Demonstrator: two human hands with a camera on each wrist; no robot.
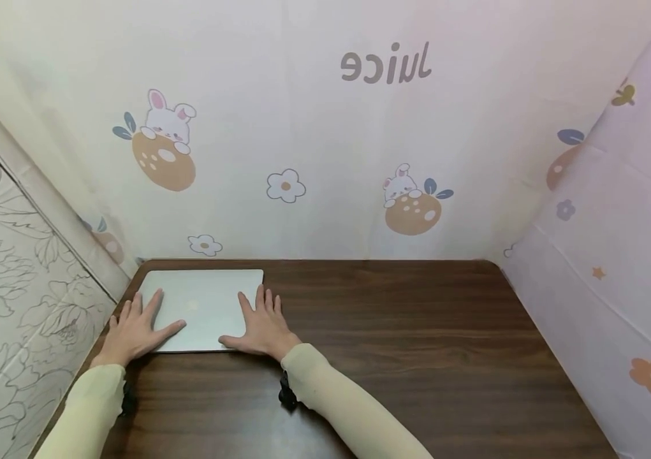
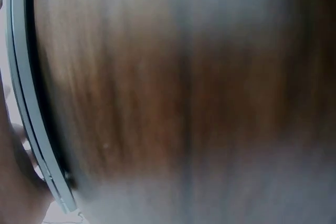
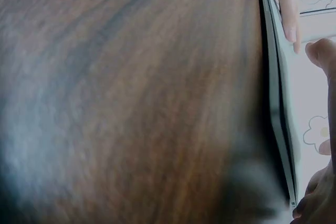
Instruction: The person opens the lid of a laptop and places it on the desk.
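Note:
A closed silver laptop [image 1: 204,306] lies flat at the back left of the dark wooden table. On its left side rests my left hand [image 1: 134,328], fingers spread, with the thumb over the lid near the front edge. My right hand [image 1: 260,325] lies at the laptop's right side, fingers also spread and straight, its thumb near the front right corner. In the left wrist view the laptop's thin edge [image 2: 39,103] runs beside the hand. The right wrist view shows the laptop's edge [image 3: 275,98] with parts of both hands near it.
The wooden table [image 1: 417,357] extends to the right and toward the front. Behind it hangs a pale curtain [image 1: 325,127] printed with rabbits and flowers. Another printed curtain [image 1: 618,268] borders the right side, and a flower-patterned panel [image 1: 9,306] stands along the left.

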